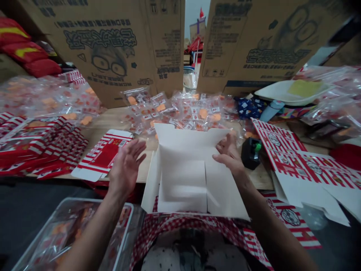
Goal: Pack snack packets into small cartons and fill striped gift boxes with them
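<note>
A white-inside cardboard box [183, 150] stands unfolded in front of me at the table's near edge, its flaps spread and a hole showing toward my lap. At its upper right corner my right hand [229, 152] is closed on the card, thumb over the inner side and fingers curled by the back flap. My left hand [126, 165] is off the box to the left, fingers stretched and apart, holding nothing. Close beyond it lies a flat red-and-white striped box [108, 154]. A black tape dispenser [251, 153] sits just right of my right hand.
Clear packets [197, 111] with orange pieces line the table's back, before large brown cartons [113, 45]. Striped boxes [47, 145] are stacked left; flat striped sheets [299, 162] lie right. A clear bin [129, 226] of packets is lower left. A pale tray [273, 90] rests back right.
</note>
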